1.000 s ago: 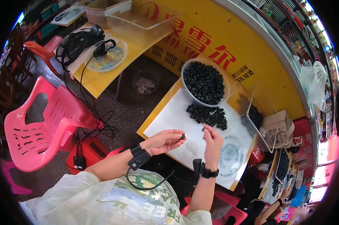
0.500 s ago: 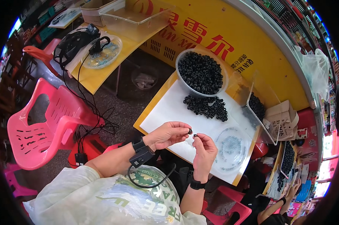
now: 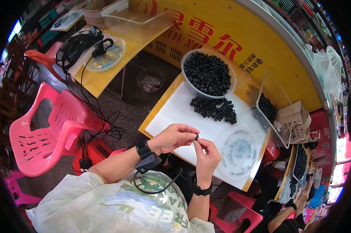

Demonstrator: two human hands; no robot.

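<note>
Over the near edge of the white table top, my two hands meet at the fingertips. My left hand (image 3: 174, 139) is closed, pinching a small black ring-shaped part (image 3: 196, 136) between thumb and forefinger. From the right, my right hand (image 3: 206, 154) is also closed, its thumb and forefinger pressed against that part; anything else in its pinch is hidden. Beyond the hands, a loose pile of similar black parts (image 3: 214, 110) lies on the table. A clear round tub (image 3: 235, 79) behind the pile is heaped with more. Right of my hands rests a clear round tray (image 3: 226, 171) of tiny bluish pieces.
A clear rectangular bin (image 3: 274, 136) with black parts stands at the table's right, beside a paper bag (image 3: 291, 122). Pink chairs (image 3: 47, 136) and black cables (image 3: 94, 112) are to the left. Another person's arms (image 3: 292, 209) show at the lower right.
My right hand has moved left and brought its fingertips to the black ring-shaped part in my left hand. Earlier the hands were slightly apart, with a small dark piece in the right fingers.
</note>
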